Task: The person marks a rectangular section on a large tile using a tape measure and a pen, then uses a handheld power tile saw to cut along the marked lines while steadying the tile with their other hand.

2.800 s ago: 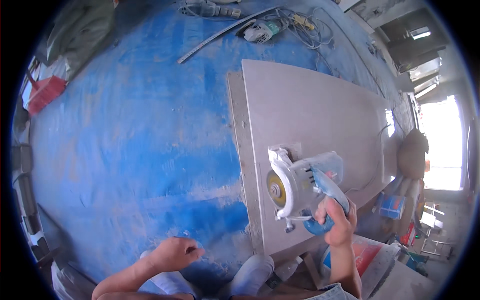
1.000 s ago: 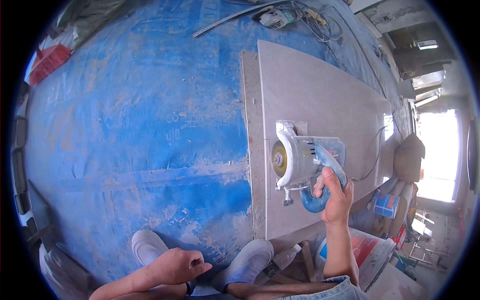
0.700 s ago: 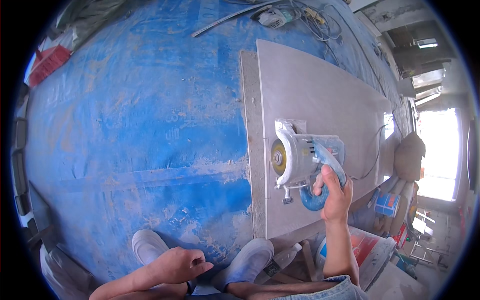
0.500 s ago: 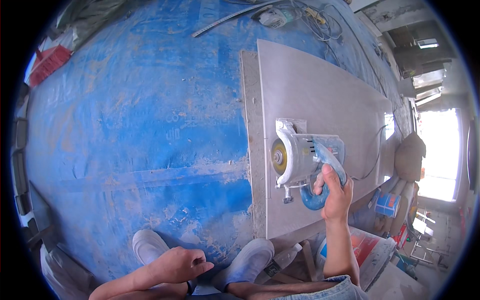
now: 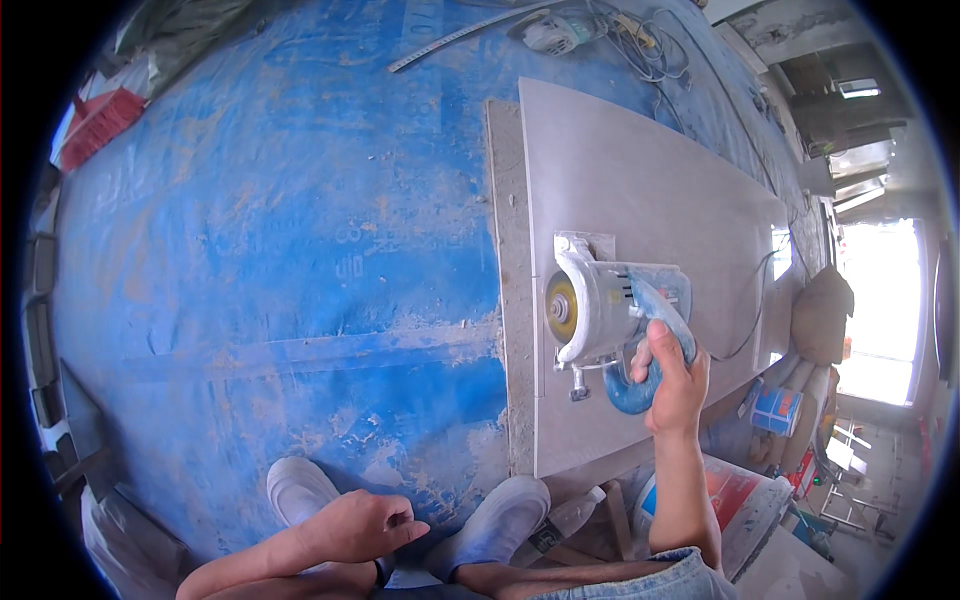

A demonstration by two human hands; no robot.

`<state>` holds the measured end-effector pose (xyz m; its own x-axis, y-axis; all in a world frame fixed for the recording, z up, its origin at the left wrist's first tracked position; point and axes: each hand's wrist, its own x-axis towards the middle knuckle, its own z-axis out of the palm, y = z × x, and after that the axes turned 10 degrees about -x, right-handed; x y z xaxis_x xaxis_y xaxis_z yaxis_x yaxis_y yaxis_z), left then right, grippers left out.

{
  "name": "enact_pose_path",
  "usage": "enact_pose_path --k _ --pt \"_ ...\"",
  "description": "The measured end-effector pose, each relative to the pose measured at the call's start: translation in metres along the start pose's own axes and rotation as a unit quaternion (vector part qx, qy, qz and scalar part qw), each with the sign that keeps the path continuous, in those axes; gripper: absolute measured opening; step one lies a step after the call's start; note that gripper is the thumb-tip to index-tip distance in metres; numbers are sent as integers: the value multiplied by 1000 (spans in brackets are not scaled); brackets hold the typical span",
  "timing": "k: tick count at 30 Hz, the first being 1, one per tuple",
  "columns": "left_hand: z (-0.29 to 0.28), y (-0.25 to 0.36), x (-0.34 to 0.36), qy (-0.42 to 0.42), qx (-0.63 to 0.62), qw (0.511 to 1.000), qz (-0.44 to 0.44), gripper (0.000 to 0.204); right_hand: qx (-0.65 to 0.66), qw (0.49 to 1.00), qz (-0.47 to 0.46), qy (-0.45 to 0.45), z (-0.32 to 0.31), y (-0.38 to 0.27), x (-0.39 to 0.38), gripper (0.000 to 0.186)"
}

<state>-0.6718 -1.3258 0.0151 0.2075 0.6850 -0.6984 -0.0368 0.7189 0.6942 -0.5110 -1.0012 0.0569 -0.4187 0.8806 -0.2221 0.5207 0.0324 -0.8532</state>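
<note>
My right hand (image 5: 678, 388) is wrapped round the blue loop handle of a dusty tile cutter (image 5: 610, 315). Its round, yellowish blade (image 5: 562, 308) faces left, near the left edge of a large pale grey tile (image 5: 640, 170). The cutter's base plate rests on that tile, and a small metal clamp screw sticks out at its near end. Under the tile, a rough grey board (image 5: 510, 200) shows along the left side. My left hand (image 5: 368, 527) is loosely curled above my leg, thumb pointing right, with nothing visible in it.
Dusty blue sheeting (image 5: 300, 220) covers the floor. A second power tool (image 5: 560, 35) lies with coiled cable at the far side, near a metal ruler strip (image 5: 470, 38). A plastic bottle (image 5: 570, 515) and a large bucket (image 5: 740, 500) stand close by my right arm. A red brush (image 5: 100, 130) lies far left.
The cutter and my right hand have shifted very slightly away from me along the tile. The whole view has moved a little; my left hand stays curled in place.
</note>
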Motion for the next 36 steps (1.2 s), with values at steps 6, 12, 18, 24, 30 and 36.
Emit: enact_pose_path --k 6,12,18,24,30,36 --pt "0 -1 0 -2 7 1000 8 38 6 1000 -3 -1 0 0 3 28" --pt "-1 0 1 -10 4 1000 3 38 -16 1000 -8 -10 0 0 5 37" --pt "1 -1 1 -11 5 1000 -1 39 -15 1000 -7 -12 0 1 6 37" --pt "1 1 2 -11 4 1000 -7 38 -23 1000 0 -11 0 -2 7 38" --pt "0 -1 3 -18 16 1000 -12 40 -20 1000 9 -11 1 -1 6 39" --pt "-1 2 4 -25 21 999 -16 41 -32 999 9 -9 -2 0 6 38"
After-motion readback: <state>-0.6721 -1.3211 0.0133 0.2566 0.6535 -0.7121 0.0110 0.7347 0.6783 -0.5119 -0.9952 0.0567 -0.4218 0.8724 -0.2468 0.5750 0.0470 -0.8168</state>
